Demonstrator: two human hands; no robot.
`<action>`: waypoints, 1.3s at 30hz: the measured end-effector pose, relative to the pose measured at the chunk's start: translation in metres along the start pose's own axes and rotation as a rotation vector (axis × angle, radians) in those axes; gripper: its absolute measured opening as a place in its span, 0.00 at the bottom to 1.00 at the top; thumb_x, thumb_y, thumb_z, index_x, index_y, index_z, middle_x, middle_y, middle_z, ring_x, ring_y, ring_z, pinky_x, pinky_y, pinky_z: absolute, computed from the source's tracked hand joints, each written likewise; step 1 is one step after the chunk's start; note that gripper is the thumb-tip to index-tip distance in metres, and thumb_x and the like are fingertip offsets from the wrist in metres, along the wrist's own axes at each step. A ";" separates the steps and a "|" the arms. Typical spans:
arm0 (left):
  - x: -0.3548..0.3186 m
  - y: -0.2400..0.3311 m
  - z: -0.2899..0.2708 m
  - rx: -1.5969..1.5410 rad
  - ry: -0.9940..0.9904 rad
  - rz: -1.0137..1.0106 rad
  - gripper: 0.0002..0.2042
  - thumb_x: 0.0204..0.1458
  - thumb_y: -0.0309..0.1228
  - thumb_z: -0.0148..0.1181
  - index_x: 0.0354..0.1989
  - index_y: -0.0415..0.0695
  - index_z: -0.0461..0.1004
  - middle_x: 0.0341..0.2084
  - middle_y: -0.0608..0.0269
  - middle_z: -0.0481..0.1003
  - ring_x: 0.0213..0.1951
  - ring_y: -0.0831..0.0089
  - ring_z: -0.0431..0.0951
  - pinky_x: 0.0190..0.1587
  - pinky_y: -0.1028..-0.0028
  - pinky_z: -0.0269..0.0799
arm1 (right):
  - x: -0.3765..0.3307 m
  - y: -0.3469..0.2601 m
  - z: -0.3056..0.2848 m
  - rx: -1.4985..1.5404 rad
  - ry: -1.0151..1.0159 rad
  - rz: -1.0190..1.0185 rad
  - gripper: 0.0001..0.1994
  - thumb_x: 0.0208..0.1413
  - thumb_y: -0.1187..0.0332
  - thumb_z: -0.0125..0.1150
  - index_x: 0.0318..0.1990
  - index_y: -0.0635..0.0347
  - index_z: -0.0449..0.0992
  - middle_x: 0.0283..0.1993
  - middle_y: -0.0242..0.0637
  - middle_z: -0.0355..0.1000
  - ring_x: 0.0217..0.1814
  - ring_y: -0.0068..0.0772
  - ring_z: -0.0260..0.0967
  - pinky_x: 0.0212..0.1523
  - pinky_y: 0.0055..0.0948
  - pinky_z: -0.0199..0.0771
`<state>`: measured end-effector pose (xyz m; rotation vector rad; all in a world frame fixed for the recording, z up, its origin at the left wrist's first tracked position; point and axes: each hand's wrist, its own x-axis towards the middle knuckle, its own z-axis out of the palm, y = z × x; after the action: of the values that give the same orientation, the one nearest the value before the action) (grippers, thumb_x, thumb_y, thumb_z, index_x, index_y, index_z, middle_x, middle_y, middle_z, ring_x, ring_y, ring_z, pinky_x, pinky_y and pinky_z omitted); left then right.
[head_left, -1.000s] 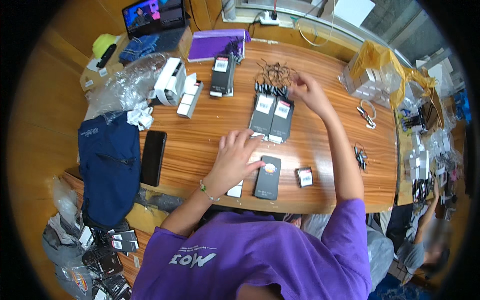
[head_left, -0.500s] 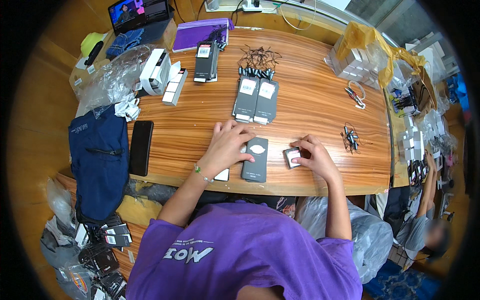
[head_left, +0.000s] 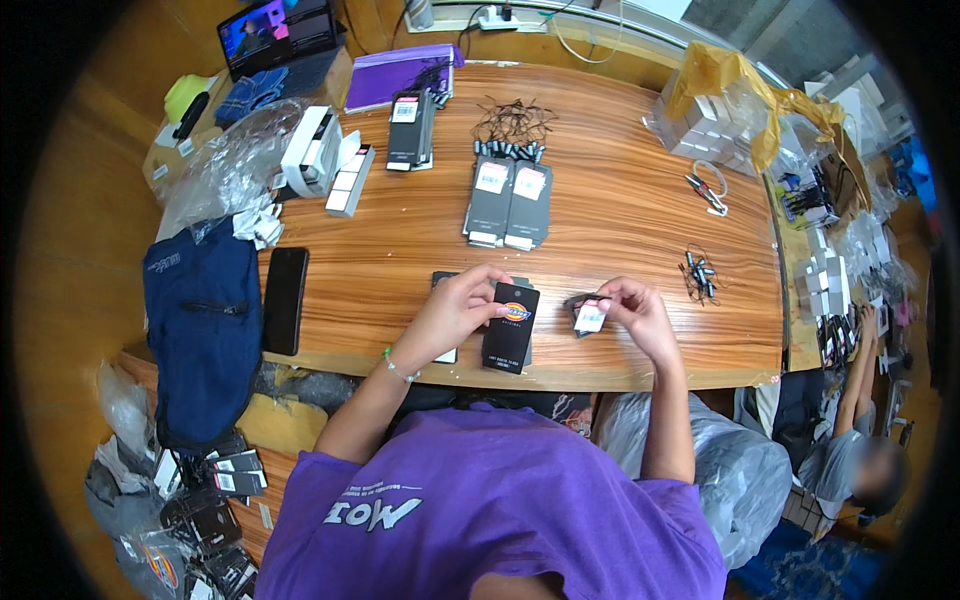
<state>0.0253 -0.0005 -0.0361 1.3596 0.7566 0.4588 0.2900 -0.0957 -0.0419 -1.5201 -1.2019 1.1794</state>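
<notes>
At the near middle of the table, my left hand (head_left: 466,312) pinches a black hang tag (head_left: 512,345) by its upper left edge. The tag is lifted and slightly tilted over a pile of grey tags (head_left: 529,290). Another dark tag with a white part (head_left: 446,354) lies partly under my left hand. To the right, my right hand (head_left: 638,312) grips a small white label card (head_left: 591,318) between thumb and fingers. Beneath it is a small stack of dark-edged cards (head_left: 580,331), partly hidden.
Two piles of strung grey tags (head_left: 505,205) lie farther back, with another pile (head_left: 406,130) behind left. Loose black strings (head_left: 699,276) and small snips (head_left: 709,192) are at right. A phone (head_left: 285,300) and blue bag (head_left: 200,320) sit left. A co-worker's arm (head_left: 856,375) shows far right.
My left hand has raised the black tag off the pile. The right hand has lifted a white label card from the small stack.
</notes>
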 end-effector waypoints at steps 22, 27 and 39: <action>0.000 0.010 0.023 -0.117 0.184 0.122 0.14 0.47 0.17 0.57 0.43 0.36 0.69 0.33 0.60 0.74 0.34 0.81 0.74 0.39 0.83 0.71 | 0.037 0.052 -0.122 -1.073 0.725 0.058 0.11 0.43 0.61 0.63 0.28 0.60 0.75 0.34 0.44 0.66 0.43 0.48 0.61 0.42 0.41 0.63; -0.002 0.023 0.023 -0.101 0.119 0.106 0.13 0.46 0.16 0.57 0.42 0.36 0.68 0.29 0.62 0.74 0.33 0.81 0.74 0.38 0.84 0.70 | 0.035 0.049 -0.145 -0.381 0.844 -0.221 0.07 0.47 0.70 0.61 0.27 0.64 0.72 0.25 0.33 0.66 0.28 0.25 0.62 0.32 0.24 0.63; 0.033 0.068 0.037 0.070 -0.175 0.279 0.07 0.48 0.18 0.54 0.36 0.34 0.70 0.39 0.58 0.74 0.39 0.77 0.75 0.42 0.80 0.71 | 0.008 -0.112 -0.002 -0.491 0.068 -0.232 0.04 0.51 0.72 0.56 0.31 0.64 0.73 0.22 0.38 0.69 0.23 0.24 0.66 0.25 0.24 0.63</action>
<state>0.0832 0.0082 0.0246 1.5575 0.4445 0.5276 0.2721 -0.0679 0.0652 -1.6950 -1.6526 0.7025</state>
